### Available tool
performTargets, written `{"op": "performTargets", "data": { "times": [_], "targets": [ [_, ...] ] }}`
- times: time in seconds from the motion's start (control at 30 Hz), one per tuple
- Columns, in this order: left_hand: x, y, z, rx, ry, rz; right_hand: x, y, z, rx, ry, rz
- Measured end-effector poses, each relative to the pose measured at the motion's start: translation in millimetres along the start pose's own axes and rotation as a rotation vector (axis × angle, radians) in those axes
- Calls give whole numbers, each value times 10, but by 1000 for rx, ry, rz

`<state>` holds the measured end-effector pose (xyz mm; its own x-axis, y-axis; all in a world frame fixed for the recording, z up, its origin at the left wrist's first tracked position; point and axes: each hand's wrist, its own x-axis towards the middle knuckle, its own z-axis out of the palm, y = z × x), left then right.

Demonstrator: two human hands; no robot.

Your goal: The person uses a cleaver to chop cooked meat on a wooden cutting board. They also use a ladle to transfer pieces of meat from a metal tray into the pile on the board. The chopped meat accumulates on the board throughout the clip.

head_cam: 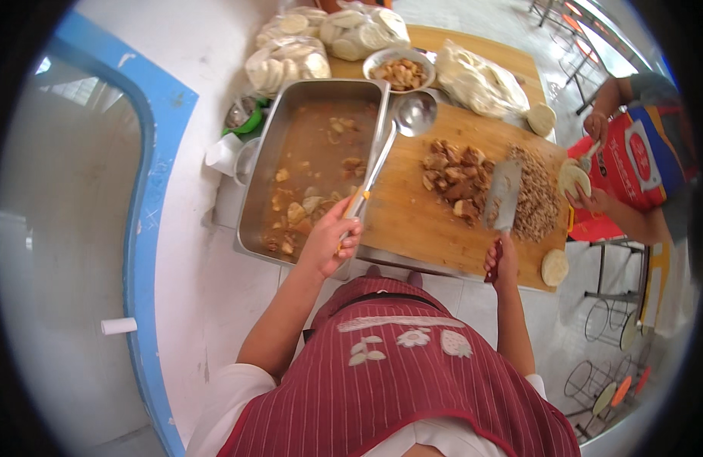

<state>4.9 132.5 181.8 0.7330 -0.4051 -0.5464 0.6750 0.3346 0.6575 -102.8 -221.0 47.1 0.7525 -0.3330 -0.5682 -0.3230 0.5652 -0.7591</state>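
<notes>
My left hand grips the handle of a steel ladle, whose bowl is over the upper left corner of a wooden cutting board. In my right hand is a cleaver with a dark red handle; bits of meat cling to its blade. The blade is between chunks of braised meat and a heap of finely chopped meat. Left of the board, a deep steel pan holds brown broth with pieces of food in it.
Bagged flatbreads, a bowl of food pieces and another plastic bag lie beyond the pan and board. Single flatbreads are at the board's right side. A co-worker's hand holds an opened flatbread close by on the right.
</notes>
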Motion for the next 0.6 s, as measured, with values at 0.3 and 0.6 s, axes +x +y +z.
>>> {"op": "performTargets", "data": {
  "times": [0.3,0.6],
  "targets": [
    [460,319,-1456,791,639,518,-310,151,232,2,-11,36],
    [792,141,-1028,259,494,184,-413,167,334,7,26,19]
  ]
}}
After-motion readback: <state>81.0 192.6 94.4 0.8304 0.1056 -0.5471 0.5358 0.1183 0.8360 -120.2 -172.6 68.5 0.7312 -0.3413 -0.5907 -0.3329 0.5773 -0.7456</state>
